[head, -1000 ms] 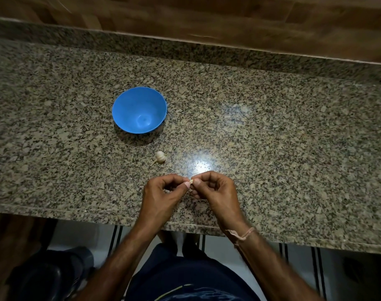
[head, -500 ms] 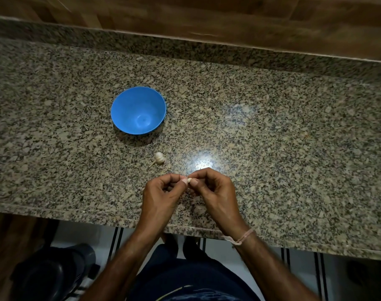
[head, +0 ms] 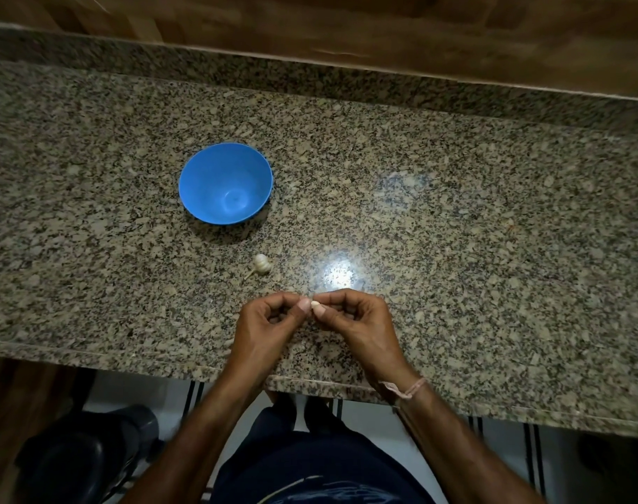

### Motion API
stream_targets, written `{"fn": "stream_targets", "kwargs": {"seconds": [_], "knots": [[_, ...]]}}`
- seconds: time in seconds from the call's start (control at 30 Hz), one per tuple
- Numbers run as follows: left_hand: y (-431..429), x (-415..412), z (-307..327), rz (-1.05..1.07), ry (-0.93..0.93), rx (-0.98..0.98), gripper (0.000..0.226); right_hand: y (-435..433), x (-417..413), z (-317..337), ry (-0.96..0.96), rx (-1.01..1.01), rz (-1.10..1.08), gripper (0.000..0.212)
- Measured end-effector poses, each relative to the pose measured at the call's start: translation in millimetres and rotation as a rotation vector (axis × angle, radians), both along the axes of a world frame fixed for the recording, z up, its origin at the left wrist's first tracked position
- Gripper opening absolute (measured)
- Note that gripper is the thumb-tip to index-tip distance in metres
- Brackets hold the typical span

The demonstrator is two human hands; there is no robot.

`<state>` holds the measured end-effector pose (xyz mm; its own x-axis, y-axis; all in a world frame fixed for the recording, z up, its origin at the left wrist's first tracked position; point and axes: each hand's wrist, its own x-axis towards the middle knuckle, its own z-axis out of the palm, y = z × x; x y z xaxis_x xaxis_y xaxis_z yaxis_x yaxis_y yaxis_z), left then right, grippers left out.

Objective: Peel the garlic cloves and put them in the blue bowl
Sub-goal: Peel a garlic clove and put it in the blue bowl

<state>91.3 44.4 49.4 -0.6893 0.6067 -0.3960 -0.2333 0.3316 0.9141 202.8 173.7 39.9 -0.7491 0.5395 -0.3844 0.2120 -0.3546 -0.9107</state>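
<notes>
A small pale garlic clove sits between the fingertips of both hands, just above the granite counter near its front edge. My left hand pinches it with thumb and forefinger, the other fingers curled. My right hand pinches its other side in the same way. A small garlic bulb with a short stem lies on the counter a little beyond my left hand. The blue bowl stands upright further back and to the left; nothing shows inside it.
The speckled granite counter runs the full width, with a raised lip and wooden wall at the back. Its front edge lies just under my wrists. A dark bin stands on the floor at lower left.
Both hands stay together on the clove in nearly the same spot, with only small finger shifts. The bowl and bulb have not moved.
</notes>
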Motion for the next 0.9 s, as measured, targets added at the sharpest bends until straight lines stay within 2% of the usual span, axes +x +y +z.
{"fn": "stream_targets", "kwargs": {"seconds": [0.13, 0.23, 0.3, 0.4, 0.53, 0.63, 0.77, 0.83, 0.9], "knots": [[-2, 2, -12, 0.013, -0.066, -0.041, 0.009, -1, 2, -6, -0.010, 0.145, 0.066, 0.016], [-2, 2, -24, 0.031, -0.018, -0.120, 0.007, 0, 3, -19, -0.090, 0.331, 0.124, 0.012], [-4, 1, -37, 0.042, 0.130, -0.250, 0.005, -1, 3, -34, -0.175, 0.583, 0.158, 0.006], [-7, -4, -53, 0.013, 0.239, -0.376, 0.006, -8, 3, -57, -0.280, 0.991, 0.246, 0.013], [-7, -2, -61, -0.018, 0.312, -0.424, 0.006, -14, 2, -65, -0.318, 1.271, 0.274, 0.019], [-9, 2, -65, -0.022, 0.357, -0.430, 0.006, -14, -1, -62, -0.336, 1.329, 0.293, 0.023], [-8, 4, -62, -0.036, 0.391, -0.426, 0.007, -23, -13, -49, -0.450, 1.370, 0.317, 0.033], [-6, 5, -61, -0.035, 0.367, -0.430, 0.005, -21, -19, -48, -0.502, 1.251, 0.296, 0.032], [-5, 6, -60, -0.012, 0.268, -0.393, 0.004, -10, -17, -47, -0.473, 0.898, 0.271, 0.022]]}}
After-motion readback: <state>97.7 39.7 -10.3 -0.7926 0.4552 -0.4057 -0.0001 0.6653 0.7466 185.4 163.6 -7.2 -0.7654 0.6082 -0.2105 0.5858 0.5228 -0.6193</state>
